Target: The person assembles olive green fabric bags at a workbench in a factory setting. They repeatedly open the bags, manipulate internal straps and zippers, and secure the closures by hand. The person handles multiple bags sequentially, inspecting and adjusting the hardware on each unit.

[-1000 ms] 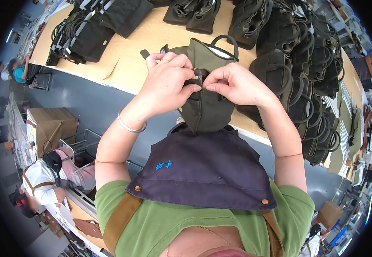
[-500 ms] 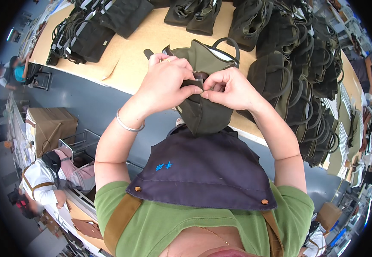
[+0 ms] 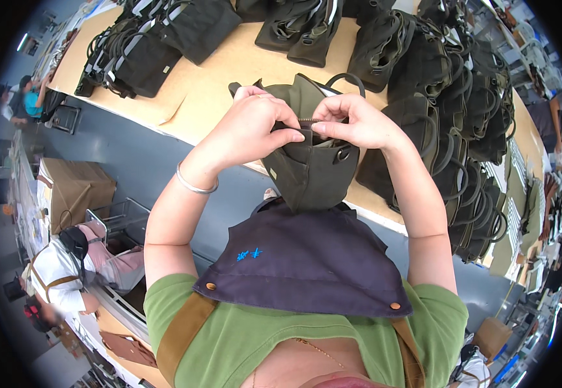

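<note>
A dark olive fabric bag (image 3: 310,178) stands at the table's near edge in front of my apron. Its lighter green lining shows at the open top, and a dark loop handle (image 3: 349,76) rises behind. Between my fingertips runs a short stretch of zipper with metal teeth (image 3: 309,120). My left hand (image 3: 245,132) is closed on the bag's rim, thumb against its outer side. With thumb and forefinger, my right hand (image 3: 358,123) pinches the rim by the zipper. A small metal ring (image 3: 342,154) sits on the bag's side below my right hand.
Similar dark bags (image 3: 417,119) crowd the table's right side, and others (image 3: 142,64) lie at the far left. The tan tabletop (image 3: 223,71) ends in a near edge. A large brown box (image 3: 77,187) and a seated person (image 3: 61,271) are on the left.
The bag has tilted and turned, so more of its front and the metal ring now show. My fingertips, close together before, have moved slightly apart along the rim.
</note>
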